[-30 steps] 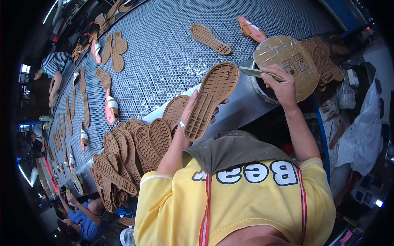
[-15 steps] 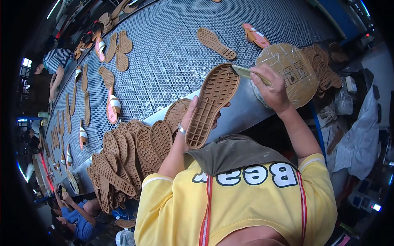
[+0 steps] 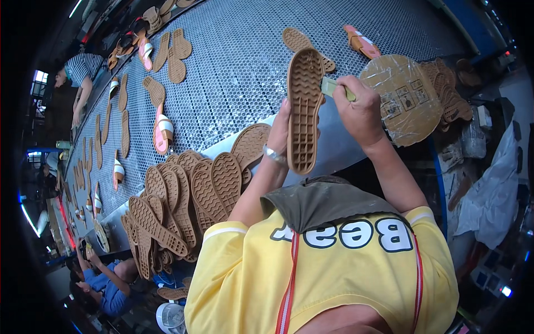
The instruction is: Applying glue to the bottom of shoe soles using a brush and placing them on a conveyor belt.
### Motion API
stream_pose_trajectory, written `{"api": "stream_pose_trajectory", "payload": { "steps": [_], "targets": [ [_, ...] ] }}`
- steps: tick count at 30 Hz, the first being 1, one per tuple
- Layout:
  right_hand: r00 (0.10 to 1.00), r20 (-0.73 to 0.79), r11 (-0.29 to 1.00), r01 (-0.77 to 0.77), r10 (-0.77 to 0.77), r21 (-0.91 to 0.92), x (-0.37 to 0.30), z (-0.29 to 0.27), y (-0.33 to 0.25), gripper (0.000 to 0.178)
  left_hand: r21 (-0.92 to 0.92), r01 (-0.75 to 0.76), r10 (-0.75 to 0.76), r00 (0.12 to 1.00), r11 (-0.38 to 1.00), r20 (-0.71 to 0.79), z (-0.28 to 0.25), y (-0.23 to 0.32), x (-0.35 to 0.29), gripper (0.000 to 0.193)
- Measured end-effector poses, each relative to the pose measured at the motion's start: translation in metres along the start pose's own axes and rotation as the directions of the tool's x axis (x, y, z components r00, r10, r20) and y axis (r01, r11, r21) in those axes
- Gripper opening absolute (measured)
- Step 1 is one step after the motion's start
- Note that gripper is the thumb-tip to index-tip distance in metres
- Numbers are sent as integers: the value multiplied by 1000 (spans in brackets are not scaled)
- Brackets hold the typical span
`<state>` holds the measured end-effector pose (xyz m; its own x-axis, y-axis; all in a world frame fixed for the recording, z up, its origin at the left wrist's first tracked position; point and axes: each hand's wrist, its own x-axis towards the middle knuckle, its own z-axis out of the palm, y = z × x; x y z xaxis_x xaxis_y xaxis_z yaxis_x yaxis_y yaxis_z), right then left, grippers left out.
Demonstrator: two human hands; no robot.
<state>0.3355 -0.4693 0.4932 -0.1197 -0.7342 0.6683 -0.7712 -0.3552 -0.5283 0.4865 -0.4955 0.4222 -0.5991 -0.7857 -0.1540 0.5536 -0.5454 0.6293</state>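
Note:
My left hand [image 3: 280,131] grips a brown shoe sole [image 3: 303,119] from its left side and holds it nearly upright, with the wavy and gridded tread facing me. Some of my fingers are hidden behind the sole. In my right hand [image 3: 361,110] is a flat brush [image 3: 334,89] with a pale green handle. Its dark tip meets the sole's right edge, near the upper part. Left of my left forearm, a pile of brown soles [image 3: 183,195] leans in overlapping rows.
A honeycomb-patterned conveyor [image 3: 222,72] carries loose soles and pink-and-white sandals [image 3: 162,131]. Beside my right hand lies a round cardboard piece [image 3: 401,100] under clear film, with stacked soles [image 3: 451,97] behind it. Co-workers sit at the left, one in stripes [image 3: 86,67], another in blue [image 3: 108,292].
The held sole has moved up and turned more upright, and it now overlaps a loose sole on the conveyor. The brush has slid from the sole's upper end down its right edge.

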Motion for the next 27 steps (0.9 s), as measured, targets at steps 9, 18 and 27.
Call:
{"api": "stream_pose_trajectory", "payload": {
  "steps": [9, 18, 27],
  "targets": [
    [983, 171, 991, 42, -63, 125, -37, 2, -42, 10, -76, -97, 94, 995, 992, -40, -12, 9, 37, 47],
    [885, 456, 885, -285, 96, 368, -33, -33, -45, 6, -128, -109, 115, 993, 986, 39, -16, 21, 29, 60],
    [773, 614, 736, -507, 159, 449, 8, -22, 12, 15, -123, -1, 8, 998, 992, 58, -14, 12, 5, 61]
  ]
}}
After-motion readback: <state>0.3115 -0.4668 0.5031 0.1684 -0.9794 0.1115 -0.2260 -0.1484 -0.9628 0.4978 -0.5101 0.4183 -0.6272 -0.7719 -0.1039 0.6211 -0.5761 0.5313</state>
